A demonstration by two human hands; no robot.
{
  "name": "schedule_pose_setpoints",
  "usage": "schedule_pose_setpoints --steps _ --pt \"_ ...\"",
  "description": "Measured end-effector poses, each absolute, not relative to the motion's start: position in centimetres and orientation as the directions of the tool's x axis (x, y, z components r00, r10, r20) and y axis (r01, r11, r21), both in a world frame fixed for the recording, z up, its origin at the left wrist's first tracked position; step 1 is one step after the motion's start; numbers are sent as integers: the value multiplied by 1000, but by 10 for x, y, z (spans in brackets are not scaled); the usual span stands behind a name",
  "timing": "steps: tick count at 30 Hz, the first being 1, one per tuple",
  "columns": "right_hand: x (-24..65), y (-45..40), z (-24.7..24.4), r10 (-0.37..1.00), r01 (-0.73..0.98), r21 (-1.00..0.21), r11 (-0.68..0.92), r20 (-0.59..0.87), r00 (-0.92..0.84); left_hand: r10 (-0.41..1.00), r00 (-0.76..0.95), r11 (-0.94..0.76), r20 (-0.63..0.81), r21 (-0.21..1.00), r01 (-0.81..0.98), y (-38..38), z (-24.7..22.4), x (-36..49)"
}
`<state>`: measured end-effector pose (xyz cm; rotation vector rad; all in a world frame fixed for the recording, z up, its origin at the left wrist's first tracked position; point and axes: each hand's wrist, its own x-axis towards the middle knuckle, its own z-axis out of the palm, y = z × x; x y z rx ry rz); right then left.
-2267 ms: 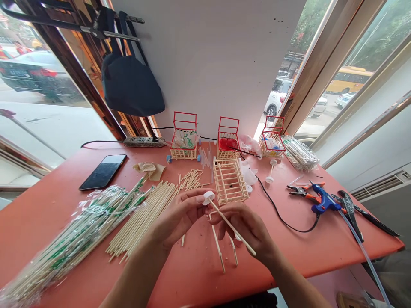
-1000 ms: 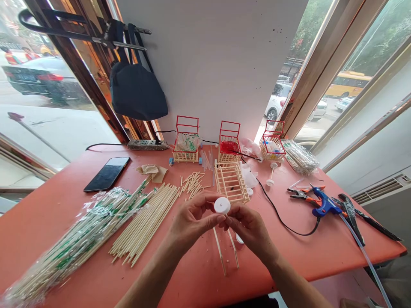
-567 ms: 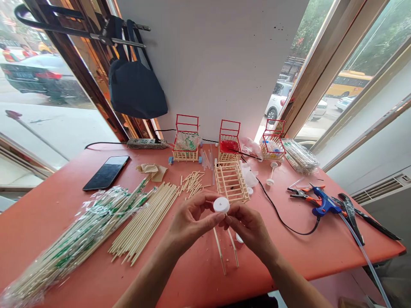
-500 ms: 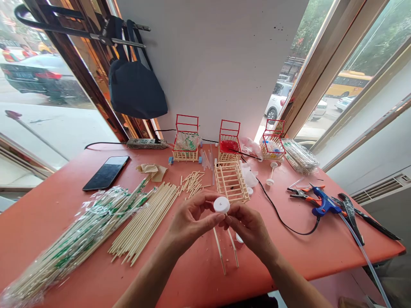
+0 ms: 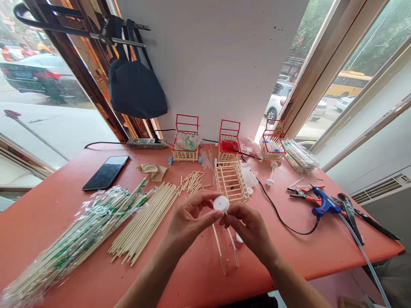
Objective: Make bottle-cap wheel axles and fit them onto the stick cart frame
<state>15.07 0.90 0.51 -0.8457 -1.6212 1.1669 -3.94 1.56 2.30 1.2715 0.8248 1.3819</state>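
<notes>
- Two bare hands meet above the middle of a red desk (image 5: 289, 261), clear of its surface.
- The left hand (image 5: 194, 216) pinches a round white cap (image 5: 221, 204) at its edge between thumb and fingers, its flat face turned up towards the viewer, probably so the small mark at its centre can be seen.
- The right hand (image 5: 247, 220) pinches a thin wooden stick (image 5: 226, 213) just below the cap; holding it so close seems meant to steady the joint. The rest of this stick is hidden.
- Two more sticks (image 5: 219, 250) lie below the hands, their far ends covered, with another white cap (image 5: 239, 238) beside them.
- Just beyond the fingers sits a bare stick basket (image 5: 231, 182), the nearest obstacle ahead.
- To the left are loose skewers (image 5: 144, 224), plastic-wrapped skewers (image 5: 83, 239) and a phone (image 5: 105, 173), the loose ones likely laid parallel for easy reach.
- To the right, a black cable (image 5: 298, 233) curves from a blue glue gun (image 5: 326, 205), and could snag the right arm; pliers (image 5: 300, 193) lie alongside.
- Three red-trimmed stick carts (image 5: 185, 154) line the back.
</notes>
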Motion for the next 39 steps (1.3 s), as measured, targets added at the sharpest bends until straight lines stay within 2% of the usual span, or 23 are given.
schedule_pose_setpoints --steps 7,12,16,18,20,22,24,26,31,35,39 --pt "151 9 5 900 19 -949 314 291 -325 960 82 -246 266 949 -198 15 22 -40" --pt "151 9 5 899 24 -947 320 296 -322 958 127 -219 258 941 -256 15 19 -40" --pt "152 10 4 905 20 -947 321 301 -300 934 119 -291 337 911 -292 17 19 -39" --pt "152 10 4 911 20 -951 310 291 -294 909 50 -397 414 896 -200 15 21 -38" --pt "152 9 5 914 12 -953 303 287 -287 844 -35 -536 536 844 15 12 24 -39" --pt "152 9 5 915 -1 -954 300 288 -281 724 -48 -658 688 710 249 7 28 -39" --pt "151 9 5 916 -15 -955 295 288 -279 611 -4 -731 792 567 379 4 31 -39" --pt "151 10 6 916 -25 -956 291 287 -280 551 35 -765 834 488 420 3 34 -39" --pt "150 10 6 915 -33 -956 291 288 -282 501 78 -785 862 415 461 3 34 -39" --pt "150 9 7 912 -23 -953 304 297 -284 485 88 -784 870 389 483 3 33 -40" --pt "150 9 8 914 2 -952 305 291 -283 513 84 -766 854 411 495 2 33 -40"
